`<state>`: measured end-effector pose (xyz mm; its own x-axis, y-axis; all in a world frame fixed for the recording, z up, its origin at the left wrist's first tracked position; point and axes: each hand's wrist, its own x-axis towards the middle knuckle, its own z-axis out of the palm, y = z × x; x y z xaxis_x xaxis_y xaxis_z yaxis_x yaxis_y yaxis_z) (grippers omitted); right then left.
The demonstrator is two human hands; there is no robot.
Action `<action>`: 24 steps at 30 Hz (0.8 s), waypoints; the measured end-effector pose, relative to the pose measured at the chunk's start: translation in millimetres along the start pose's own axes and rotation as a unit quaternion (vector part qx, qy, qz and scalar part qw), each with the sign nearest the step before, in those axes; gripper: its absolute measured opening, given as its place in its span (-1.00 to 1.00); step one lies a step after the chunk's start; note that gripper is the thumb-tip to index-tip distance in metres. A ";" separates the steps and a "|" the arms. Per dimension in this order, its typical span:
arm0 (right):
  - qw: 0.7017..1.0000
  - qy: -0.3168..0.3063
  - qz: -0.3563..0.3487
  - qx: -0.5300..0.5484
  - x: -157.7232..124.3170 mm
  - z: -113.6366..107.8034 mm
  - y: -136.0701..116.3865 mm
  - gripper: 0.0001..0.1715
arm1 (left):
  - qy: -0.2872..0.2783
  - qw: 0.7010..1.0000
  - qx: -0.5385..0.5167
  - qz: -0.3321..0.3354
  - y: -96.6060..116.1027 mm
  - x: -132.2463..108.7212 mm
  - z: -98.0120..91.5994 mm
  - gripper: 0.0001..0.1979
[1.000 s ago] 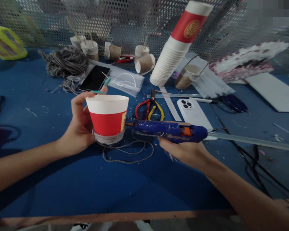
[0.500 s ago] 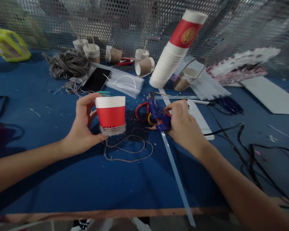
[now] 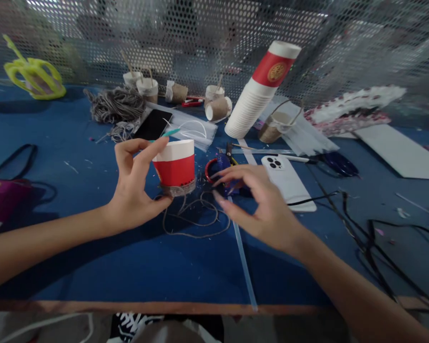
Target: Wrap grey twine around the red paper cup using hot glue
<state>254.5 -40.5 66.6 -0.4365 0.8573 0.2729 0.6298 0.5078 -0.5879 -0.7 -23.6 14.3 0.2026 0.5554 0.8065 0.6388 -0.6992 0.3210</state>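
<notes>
Our left hand [image 3: 136,183] grips the red-and-white cup [image 3: 177,167] over the bench [image 3: 136,274], fingers spanning rim to base. Our right hand [image 3: 266,205] hovers by the glue gun [image 3: 223,163], fingers parted and empty; snagging the trailing twine [image 3: 182,191] could loosen its winding

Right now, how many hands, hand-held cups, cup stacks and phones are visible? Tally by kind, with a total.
Hands: 2 (left hand, right hand)
Hand-held cups: 1 (red-and-white cup)
Cup stacks: 1 (leaning stack)
Phones: 2 (black phone, white phone)
Total: 6
</notes>
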 end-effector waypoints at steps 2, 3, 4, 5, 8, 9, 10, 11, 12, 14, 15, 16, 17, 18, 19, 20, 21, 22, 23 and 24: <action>0.990 -0.049 0.052 0.118 -4.7 19.0 -11.3 -0.54 | 0.007 1.000 0.019 0.019 4.7 1.5 -0.6 -0.05; 0.980 -0.080 0.076 0.166 -6.4 27.2 -14.8 -0.45 | 0.006 0.999 0.022 0.022 6.7 1.9 -0.8 -0.07; 0.969 -0.097 0.100 0.206 -7.5 34.0 -17.3 -0.42 | 0.006 0.999 0.025 0.021 8.7 2.1 -1.1 -0.10; 0.958 -0.112 0.116 0.236 -8.0 39.5 -19.3 -0.42 | 0.002 1.000 0.028 0.013 10.6 2.2 -1.4 -0.13; 0.935 -0.151 0.141 0.288 -6.2 49.4 -25.1 -0.50 | -0.025 0.999 0.031 -0.029 15.6 2.1 -3.3 -0.18; 0.935 -0.153 0.146 0.286 -5.1 51.0 -26.9 -0.57 | -0.031 0.998 0.030 -0.039 16.8 2.0 -4.0 -0.19; 0.938 -0.147 0.149 0.278 -4.2 51.9 -28.3 -0.65 | -0.032 0.998 0.029 -0.044 17.5 1.9 -4.7 -0.19; 0.941 -0.144 0.150 0.266 -3.4 52.2 -29.0 -0.75 | -0.034 0.998 0.029 -0.048 17.8 1.8 -5.3 -0.19; 0.945 -0.144 0.148 0.254 -3.0 51.8 -28.9 -0.79 | -0.033 0.998 0.029 -0.051 17.5 1.6 -5.6 -0.20; 0.952 -0.140 0.135 0.236 -3.5 49.2 -26.5 -0.63 | -0.033 0.997 0.023 -0.060 15.2 1.2 -5.6 -0.21; 0.956 -0.129 0.126 0.230 -4.1 47.0 -24.4 -0.58 | -0.034 0.997 0.014 -0.067 13.3 0.8 -5.1 -0.22; 0.961 -0.114 0.115 0.222 -5.0 44.5 -22.0 -0.55 | -0.037 0.997 -0.001 -0.075 11.1 0.2 -4.1 -0.23; 0.967 -0.096 0.102 0.215 -5.8 41.9 -19.5 -0.56 | -0.038 0.996 -0.019 -0.082 8.6 -0.6 -2.9 -0.23; 0.971 -0.076 0.086 0.210 -6.5 39.3 -17.2 -0.57 | -0.042 0.994 -0.039 -0.089 5.9 -1.6 -1.4 -0.23; 0.974 -0.058 0.068 0.207 -7.1 37.0 -15.1 -0.58 | -0.048 0.992 -0.060 -0.100 3.4 -2.8 0.3 -0.21; 0.977 -0.040 0.049 0.204 -7.5 35.0 -13.4 -0.58 | -0.053 0.990 -0.078 -0.109 1.1 -4.0 2.0 -0.21; 0.979 -0.023 0.029 0.202 -7.7 33.5 -12.0 -0.56 | -0.057 0.987 -0.095 -0.116 -0.8 -5.3 3.7 -0.20; 0.979 -0.005 0.013 0.201 -7.6 32.4 -10.8 -0.56 | -0.062 0.985 -0.111 -0.121 -2.2 -6.6 5.1 -0.19; 0.979 0.013 0.002 0.203 -7.4 31.7 -9.8 -0.56 | -0.066 0.982 -0.127 -0.123 -3.1 -7.8 6.2 -0.19; 0.977 0.028 -0.003 0.210 -7.0 31.1 -8.8 -0.57 | -0.073 0.979 -0.144 -0.124 -3.5 -9.0 7.0 -0.19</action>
<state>232.1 -53.6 46.2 -0.3964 0.8640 0.3105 0.3033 0.4424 -0.8439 0.4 -23.0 2.4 0.1856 0.7674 0.6138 0.4504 -0.6216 0.6410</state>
